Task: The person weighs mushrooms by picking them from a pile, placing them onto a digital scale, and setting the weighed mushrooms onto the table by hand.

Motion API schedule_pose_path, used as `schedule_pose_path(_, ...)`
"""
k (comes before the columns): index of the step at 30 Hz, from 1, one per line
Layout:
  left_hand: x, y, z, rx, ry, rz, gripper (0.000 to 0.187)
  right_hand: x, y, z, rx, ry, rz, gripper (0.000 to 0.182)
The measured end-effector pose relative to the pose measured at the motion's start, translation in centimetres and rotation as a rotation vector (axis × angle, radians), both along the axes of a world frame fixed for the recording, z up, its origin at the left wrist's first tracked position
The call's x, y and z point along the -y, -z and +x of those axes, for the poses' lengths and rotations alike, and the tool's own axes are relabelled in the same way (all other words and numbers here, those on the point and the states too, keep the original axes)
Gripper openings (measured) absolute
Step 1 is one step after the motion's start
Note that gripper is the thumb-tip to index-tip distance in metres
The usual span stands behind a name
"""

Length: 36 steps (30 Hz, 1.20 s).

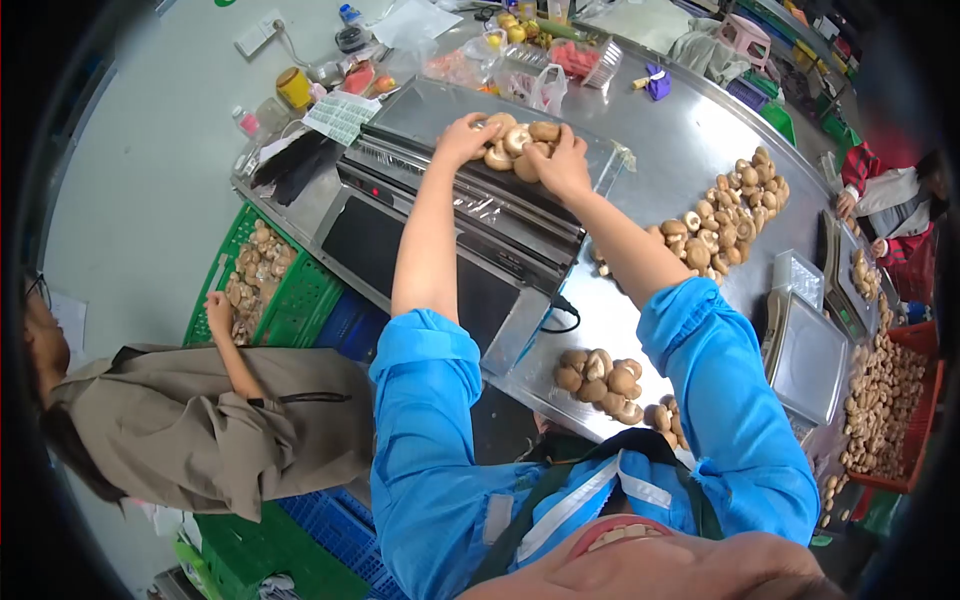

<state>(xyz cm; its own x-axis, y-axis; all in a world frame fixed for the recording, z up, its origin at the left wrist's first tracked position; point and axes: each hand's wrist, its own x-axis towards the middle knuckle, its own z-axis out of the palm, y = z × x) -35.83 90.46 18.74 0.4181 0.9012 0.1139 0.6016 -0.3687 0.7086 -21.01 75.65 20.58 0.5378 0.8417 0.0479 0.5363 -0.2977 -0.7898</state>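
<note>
1. Both hands clasp 1 batch of mushrooms (518,145) on the wrapping machine (470,215): the left hand (462,138) and right hand (560,165) curl fingers around its sides, probably to keep it bunched; a tray beneath is unclear.
2. Loose mushroom piles (728,215) crowd the steel table (660,130); bare steel lies between them. A co-worker's hand (218,312) reaches the green crate (265,285).
</note>
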Motion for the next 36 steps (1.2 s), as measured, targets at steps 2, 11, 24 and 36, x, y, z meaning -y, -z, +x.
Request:
schedule_pose_path(2,-3.7,1.6,-1.1,0.019,0.042,-0.039,0.074,-1.3,0.0,-1.2,0.017,-0.006,-0.011,0.087)
schedule_pose_path(11,-0.1,-5.4,-6.4,0.714,-0.152,0.315,0.040,-5.3,0.7,-3.5,-0.027,-0.269,0.030,0.091)
schedule_pose_path(24,38.5,0.4,0.5,0.654,0.709,-0.058,0.026,30.1,-0.2,3.7,-0.218,-0.341,0.191,0.019)
schedule_pose_path(36,65.4,-1.5,15.0,0.308,1.209,-0.125,0.025,75.3,8.3,25.2,0.073,0.775,0.053,0.018)
